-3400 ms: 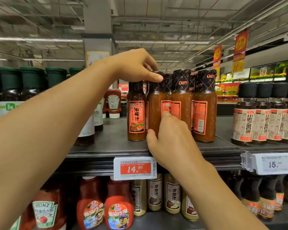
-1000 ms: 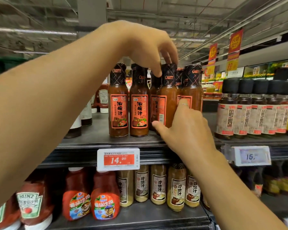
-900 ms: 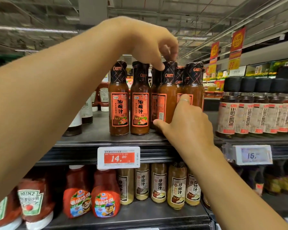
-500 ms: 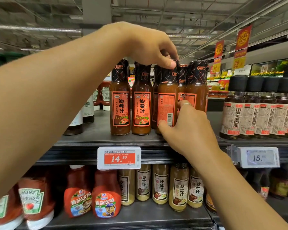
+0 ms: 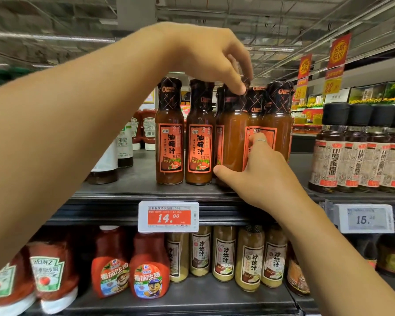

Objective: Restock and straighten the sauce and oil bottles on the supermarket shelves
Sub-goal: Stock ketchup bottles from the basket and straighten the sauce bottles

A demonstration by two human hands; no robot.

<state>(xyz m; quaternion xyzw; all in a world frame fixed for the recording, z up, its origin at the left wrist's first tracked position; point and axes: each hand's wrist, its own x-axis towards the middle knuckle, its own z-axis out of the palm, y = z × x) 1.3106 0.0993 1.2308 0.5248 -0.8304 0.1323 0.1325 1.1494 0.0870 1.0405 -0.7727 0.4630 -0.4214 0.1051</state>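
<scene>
A sauce bottle (image 5: pixel 234 137) on the shelf (image 5: pixel 128 179) is being pinched at its cap by the left hand (image 5: pixel 205 53), at 12 o'clock, and gripped low by the right hand (image 5: pixel 253 174).

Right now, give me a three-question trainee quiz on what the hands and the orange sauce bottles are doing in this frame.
1. True or false: the two leftmost orange sauce bottles show their labels to the front.
2. Multiple choice: where does the left hand touch the turned bottle? A) its cap B) its base C) its label
3. Fill in: the red price tag under these bottles reads ____.

Key: 1 true. 2 A; the right hand grips the same bottle low on its body, and the label does not face front. 3 14.90.
</scene>
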